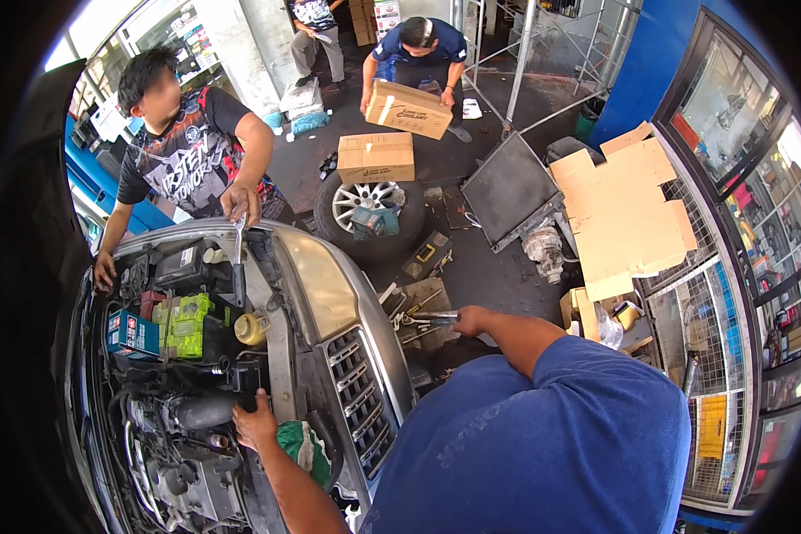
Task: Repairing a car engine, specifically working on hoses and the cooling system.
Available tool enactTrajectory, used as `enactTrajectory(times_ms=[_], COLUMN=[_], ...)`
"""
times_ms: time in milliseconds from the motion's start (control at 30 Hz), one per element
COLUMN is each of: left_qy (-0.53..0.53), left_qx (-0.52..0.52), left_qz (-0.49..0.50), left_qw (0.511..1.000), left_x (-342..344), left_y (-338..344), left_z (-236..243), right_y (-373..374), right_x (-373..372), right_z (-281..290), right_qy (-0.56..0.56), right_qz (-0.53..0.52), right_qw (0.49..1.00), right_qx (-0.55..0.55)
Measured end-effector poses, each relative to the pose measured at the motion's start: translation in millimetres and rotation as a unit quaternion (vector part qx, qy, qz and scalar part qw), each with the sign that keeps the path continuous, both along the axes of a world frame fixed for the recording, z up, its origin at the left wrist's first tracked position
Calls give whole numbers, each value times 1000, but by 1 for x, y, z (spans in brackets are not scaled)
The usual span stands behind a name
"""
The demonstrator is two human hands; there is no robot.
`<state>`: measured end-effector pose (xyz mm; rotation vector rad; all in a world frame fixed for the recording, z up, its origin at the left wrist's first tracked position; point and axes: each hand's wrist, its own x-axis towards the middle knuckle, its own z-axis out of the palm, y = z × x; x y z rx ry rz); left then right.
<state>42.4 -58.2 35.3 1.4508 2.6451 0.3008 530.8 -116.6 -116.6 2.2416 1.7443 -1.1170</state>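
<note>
My left hand (256,424) rests in the engine bay, thumb and index finger apart, beside a black box-shaped part (247,377) and a thick black air hose (203,412). Nothing shows in its grasp. A green and white cloth or bag (304,448) lies just under my left wrist. My right hand (473,321) is out past the front of the car, closed around the end of a silver wrench-like tool (438,316). Below that tool, several hand tools (409,319) lie on a flat piece on the floor.
Across the car, a co-worker holds a long metal tool (238,267) over the bay. Another person carries a cardboard box (408,110); a second box (376,157) sits on a wheel (365,209). A radiator-like panel (512,189) and flattened cardboard (627,214) stand to the right.
</note>
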Motion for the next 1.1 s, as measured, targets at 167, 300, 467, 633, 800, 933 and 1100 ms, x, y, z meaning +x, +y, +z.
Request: enactTrajectory(times_ms=[167, 300, 467, 633, 800, 933, 1100], left_qy=[-82, -303, -337, -428, -457, -467, -479], left_qx=[160, 318, 291, 197, 228, 223, 134], left_qz=[-44, -162, -203, -238, -268, -234, -166], left_qw=[983, 884, 872, 850, 817, 823, 851], left_x=[3, 23, 56, 82, 100, 107, 116], left_y=[23, 55, 102, 131, 151, 159, 160], left_z=[10, 32, 52, 41, 29, 35, 45], right_y=[18, 26, 28, 24, 22, 23, 28], right_x=[-8, -20, -31, -32, -33, -38, -45], right_z=[5, 7, 8, 15, 25, 30, 32], right_qy=[-13, 9, 27, 46, 70, 58, 84], right_qz=[58, 43, 43, 15, -9, -8, 11], right_qw=[998, 999, 998, 999, 997, 998, 995], right_qx=[10, 10, 24, 7, 43, 39, 61])
